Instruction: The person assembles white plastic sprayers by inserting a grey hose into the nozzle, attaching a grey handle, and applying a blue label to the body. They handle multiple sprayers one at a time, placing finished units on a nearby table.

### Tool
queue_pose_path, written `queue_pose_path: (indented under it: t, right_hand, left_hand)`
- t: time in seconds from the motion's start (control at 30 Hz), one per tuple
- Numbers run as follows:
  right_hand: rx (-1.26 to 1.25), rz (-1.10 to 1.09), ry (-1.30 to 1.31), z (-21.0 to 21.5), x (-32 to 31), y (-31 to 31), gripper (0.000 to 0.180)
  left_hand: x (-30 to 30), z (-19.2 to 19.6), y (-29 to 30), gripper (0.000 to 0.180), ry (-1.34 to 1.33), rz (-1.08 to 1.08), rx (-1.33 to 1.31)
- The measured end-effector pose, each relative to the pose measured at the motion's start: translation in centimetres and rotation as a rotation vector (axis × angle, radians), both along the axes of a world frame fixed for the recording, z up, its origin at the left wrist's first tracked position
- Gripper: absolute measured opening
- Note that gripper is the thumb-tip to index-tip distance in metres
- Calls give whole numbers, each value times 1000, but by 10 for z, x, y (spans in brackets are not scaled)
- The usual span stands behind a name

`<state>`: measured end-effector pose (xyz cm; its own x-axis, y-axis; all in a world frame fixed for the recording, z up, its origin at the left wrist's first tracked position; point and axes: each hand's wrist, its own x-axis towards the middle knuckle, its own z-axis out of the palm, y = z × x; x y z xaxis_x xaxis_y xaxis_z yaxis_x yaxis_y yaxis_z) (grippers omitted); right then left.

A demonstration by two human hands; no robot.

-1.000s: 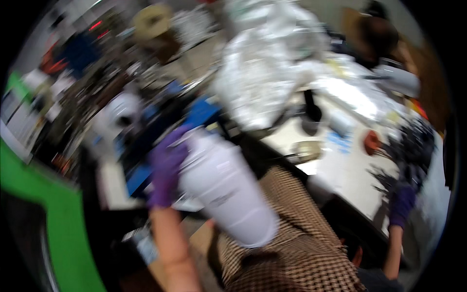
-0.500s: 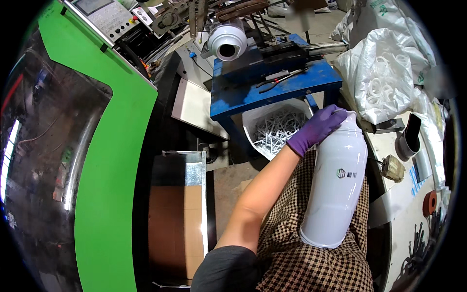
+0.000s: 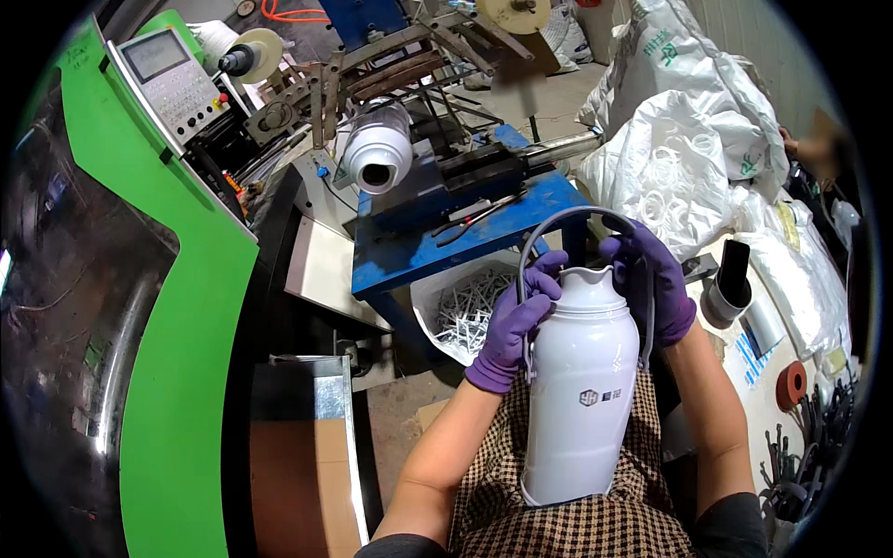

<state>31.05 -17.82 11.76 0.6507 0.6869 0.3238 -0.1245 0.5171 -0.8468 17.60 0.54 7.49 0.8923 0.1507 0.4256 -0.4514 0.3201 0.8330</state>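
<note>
A white vacuum flask body [image 3: 577, 409] with a wavy-lipped neck stands upright on my lap, leaning slightly. Over its neck arches a grey curved carrying handle [image 3: 579, 214], with its two ends down at the flask's shoulders. My left hand [image 3: 514, 321], in a purple glove, is closed around the handle's left arm beside the neck. On the other side, my purple-gloved right hand [image 3: 654, 288] is closed on the handle's right arm, its fingers curled near the neck. Whether the handle's ends are fixed to the flask I cannot tell.
Before me stands a blue metal bench [image 3: 409, 251] bearing pliers [image 3: 470, 223] and another white flask part [image 3: 379, 158]. A tub of small white pieces [image 3: 465, 312] sits below. Black handles [image 3: 809, 465] lie at right, near a sack of white rings [image 3: 665, 186]. A green machine [image 3: 177, 372] fills the left.
My right hand has come into view with the grey handle, now placed over the flask. My left hand has moved from the flask's neck to the handle. The view has shifted.
</note>
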Motion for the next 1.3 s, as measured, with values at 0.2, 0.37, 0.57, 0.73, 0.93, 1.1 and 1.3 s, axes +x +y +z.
queue_pose_path:
  t: [0.2, 0.37, 0.57, 0.73, 0.93, 1.1, 1.3]
  right_hand:
    - [121, 339, 329, -28, -3, 2, 71]
    - [213, 445, 431, -26, -9, -6, 83]
    - [302, 557, 436, -32, -4, -9, 82]
    - [76, 535, 191, -27, -6, -8, 85]
    - [-164, 606, -95, -4, -3, 6, 109]
    - [-91, 629, -54, 3, -12, 22, 99]
    - [198, 324, 364, -32, -12, 27, 61]
  left_hand:
    - [9, -5, 4, 26, -33, -167, -344]
    - [13, -13, 8, 23, 116, -152, -445]
    - [2, 24, 11, 17, 237, 17, 175]
    - [-27, 70, -24, 7, -638, 334, 1068]
    - [-41, 46, -32, 14, -884, 246, 1288]
    - [-25, 5, -2, 44, -121, 389, 45]
    - [-8, 31, 18, 69, 144, -59, -336]
